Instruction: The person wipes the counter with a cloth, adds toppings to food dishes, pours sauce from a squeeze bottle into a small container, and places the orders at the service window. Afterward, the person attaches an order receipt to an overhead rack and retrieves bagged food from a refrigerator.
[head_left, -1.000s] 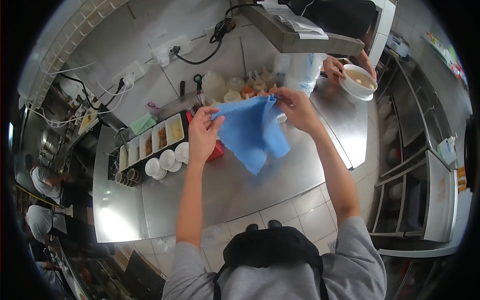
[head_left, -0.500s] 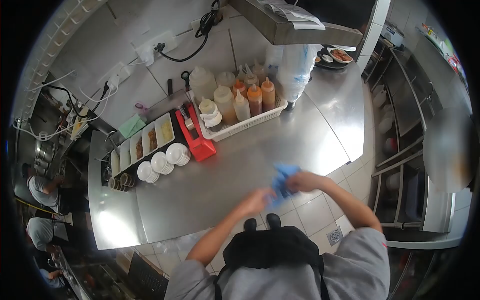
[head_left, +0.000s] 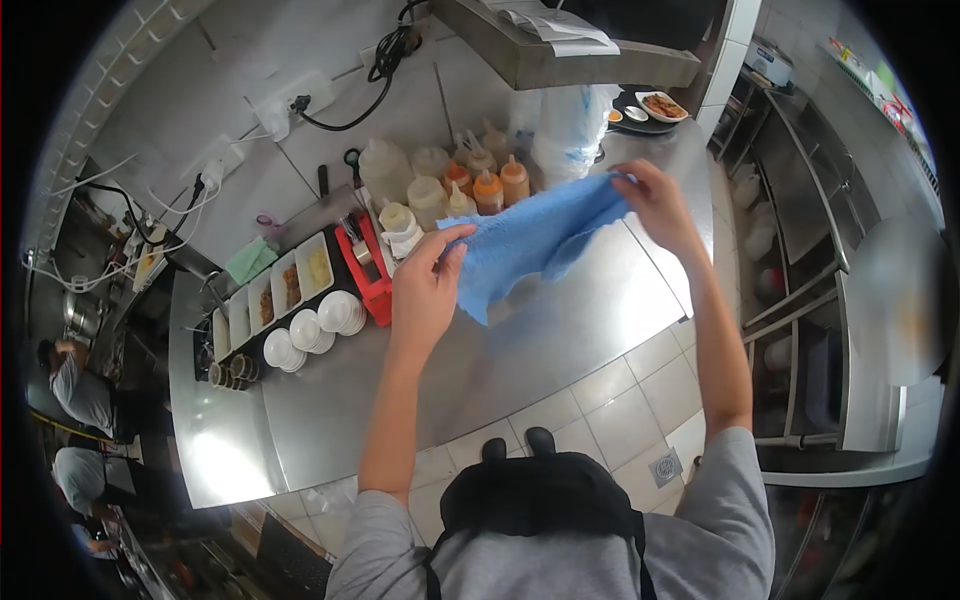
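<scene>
A blue cloth [head_left: 540, 235] is stretched out in the air above the steel counter [head_left: 400, 400]. My left hand [head_left: 428, 290] pinches its left corner between thumb and fingers. At its upper right corner, my right hand [head_left: 655, 205] grips the fabric. Behind the cloth stand several squeeze bottles [head_left: 488, 190] with white and orange contents; the cloth hides much of the basket they stand in. Left of my left hand is a red holder [head_left: 372, 290] with utensils in it.
Stacks of small white dishes [head_left: 342, 313] and white food trays [head_left: 290, 285] occupy the counter's left. A plate of food [head_left: 662, 107] sits at the far right end. A steel shelf [head_left: 560, 65] overhangs the back. Other people [head_left: 85, 385] work at far left.
Both hands have moved up and forward from near my body to over the counter. The blue cloth, bunched between them before, is now spread open, with my hands farther apart.
</scene>
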